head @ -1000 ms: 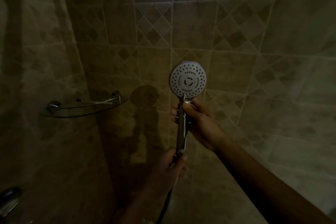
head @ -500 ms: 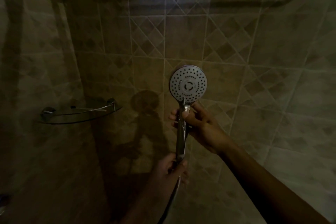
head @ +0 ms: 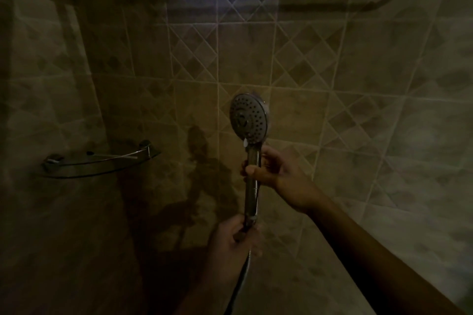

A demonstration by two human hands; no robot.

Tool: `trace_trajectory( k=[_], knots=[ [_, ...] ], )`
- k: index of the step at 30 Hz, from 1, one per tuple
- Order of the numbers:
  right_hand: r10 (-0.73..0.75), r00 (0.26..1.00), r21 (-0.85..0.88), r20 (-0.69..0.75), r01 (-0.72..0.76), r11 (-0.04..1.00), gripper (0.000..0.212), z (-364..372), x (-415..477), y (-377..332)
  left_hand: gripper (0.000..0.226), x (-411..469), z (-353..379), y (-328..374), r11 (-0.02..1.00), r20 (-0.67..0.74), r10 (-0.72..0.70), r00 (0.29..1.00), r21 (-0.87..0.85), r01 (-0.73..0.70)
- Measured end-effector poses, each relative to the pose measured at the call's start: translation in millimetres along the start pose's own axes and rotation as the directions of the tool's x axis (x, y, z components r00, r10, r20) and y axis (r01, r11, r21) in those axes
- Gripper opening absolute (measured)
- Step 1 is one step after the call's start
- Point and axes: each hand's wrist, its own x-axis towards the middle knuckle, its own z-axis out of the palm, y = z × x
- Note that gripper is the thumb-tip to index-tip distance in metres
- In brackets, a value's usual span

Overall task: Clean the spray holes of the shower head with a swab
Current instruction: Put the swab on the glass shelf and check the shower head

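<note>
Two hands [head: 279, 174] grip shower head [head: 248, 119] before dim tiled wall [head: 358, 84].

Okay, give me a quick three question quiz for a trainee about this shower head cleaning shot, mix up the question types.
1. True or false: both hands are on the shower head.
2. Multiple choice: where is the left hand?
A. On the spray face
B. At the bottom of the handle, by the hose
C. On the glass shelf
3. Short answer: what small white thing sits just below the spray face, and which hand is nearest it?

Key
1. True: the right hand grips mid-handle and the left holds the bottom end.
2. B
3. The white tip of what looks like the swab, above the right hand's thumb; the picture is too dark to be sure.
</note>
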Motion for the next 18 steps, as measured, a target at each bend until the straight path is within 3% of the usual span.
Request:
trace_trajectory(
  k=[5, 12, 18],
  knots=[
    [0.086, 0.987, -0.014, 0.133, -0.085, 0.996, 0.044, -11.3, -1.3, -1.4, 0.007, 3.3, -3.1, 0.3, 0.999, -0.016, 0.021, 1.000, 0.036, -0.021],
    [0.052, 0.998, -0.205, 0.036, -0.043, 0.978, 0.040, 2.8, -0.5, -3.0, 0.010, 0.5, -5.7, -0.4, 0.997, -0.015, 0.033, 0.999, 0.072, -0.031],
    [0.076, 0.989, -0.057, 0.127, -0.069, 0.996, 0.042, 0.4, -0.2, -6.0, 0.005, 3.6, -10.7, 4.3, 0.990, -0.010, 0.073, 0.997, 0.125, -0.071]
  ],
)
